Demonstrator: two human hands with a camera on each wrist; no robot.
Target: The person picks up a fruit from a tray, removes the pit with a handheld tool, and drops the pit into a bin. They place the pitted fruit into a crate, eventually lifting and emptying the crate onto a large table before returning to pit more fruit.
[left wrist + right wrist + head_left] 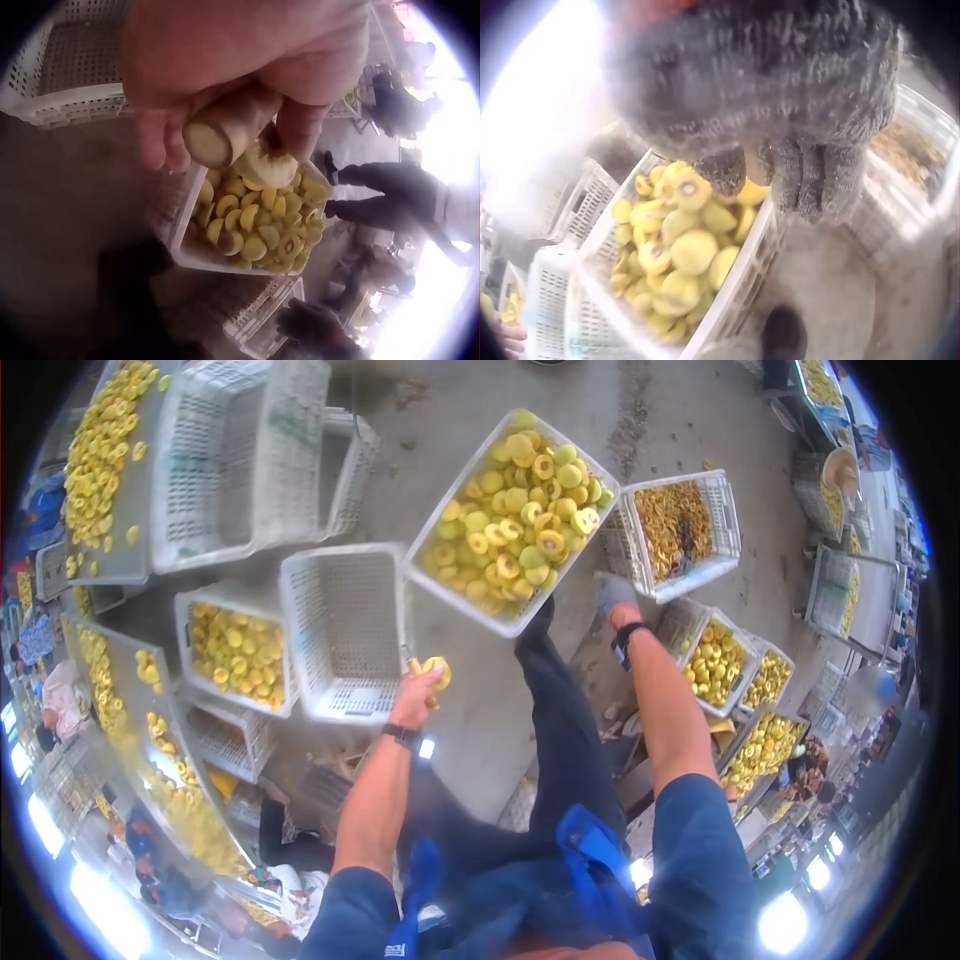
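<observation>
My bare left hand (418,695) grips a tool with a thick wooden handle (217,139); its working end is mostly hidden. The same hand holds a cut yellow peach half (268,166) by thumb and fingers, its brown hollow showing. My right hand (617,600), in a grey knit glove, hangs beside the large crate, its fingers (810,180) pointing down near the rim with the thumb apart from them. That white crate (425,582) stands in front of me, heaped with green-yellow peach halves (515,525), several with brown centres.
An empty white crate (345,550) stands by my left hand, with a crate of peach halves (238,655) beyond it. At right are a crate of orange-brown scraps (675,525) and more peach crates (715,665). Sorting tables (140,550) with peach halves line the left; other people work around.
</observation>
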